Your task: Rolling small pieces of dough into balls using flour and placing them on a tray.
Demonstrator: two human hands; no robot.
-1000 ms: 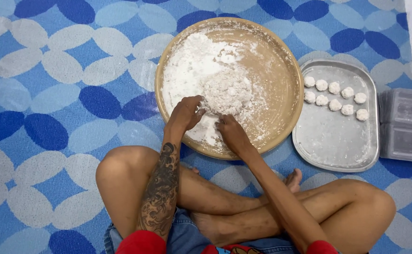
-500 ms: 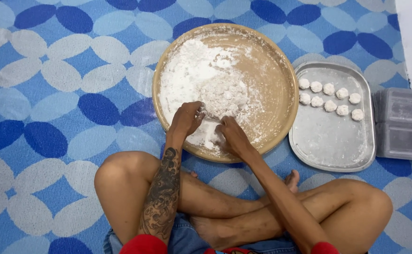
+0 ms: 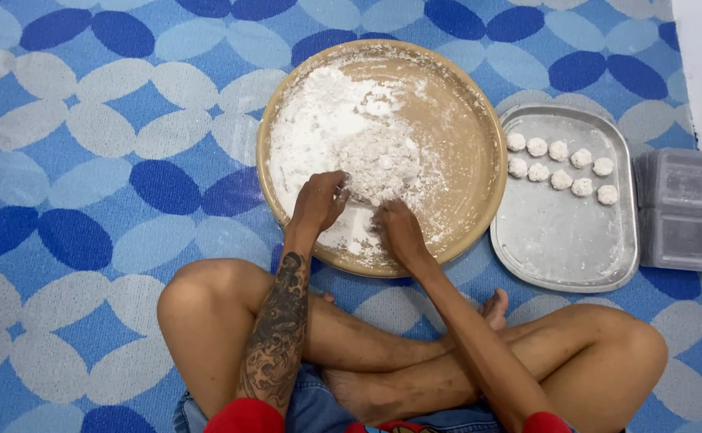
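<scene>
Seated cross-legged on a mat (image 3: 86, 160) patterned in blue, pale blue and white ovals, seen from above. Centre of the frame, slightly high: a round tan tray (image 3: 479, 152), dusted with white flour (image 3: 311, 136) across its left half, bare toward the right. At the tray's middle, a crumbly lump of dough (image 3: 379, 160).

Left hand (image 3: 317, 202), just below and left of the dough, palm down, fingers curled loosely with the tips at the lump's lower left edge; gripping nothing whole, whether pinching crumbs cannot tell. Tattooed forearm running down from it toward lower centre.

Right hand (image 3: 399, 231), lower centre of the tray, near its bottom rim, fingers bent downward into the floured patch just below the dough; knuckles up, fingertips hidden, so closed or open cannot tell.

Right of the tray, touching or nearly touching its rim: a rounded metal pan (image 3: 559, 248), floured, with nine small white balls (image 3: 559, 164) in two rows along its upper part. Far right edge: two grey lidded boxes (image 3: 684, 210), stacked one below the other in the frame, beside the pan. Bare knees at lower left and lower right, feet crossed at bottom centre.
</scene>
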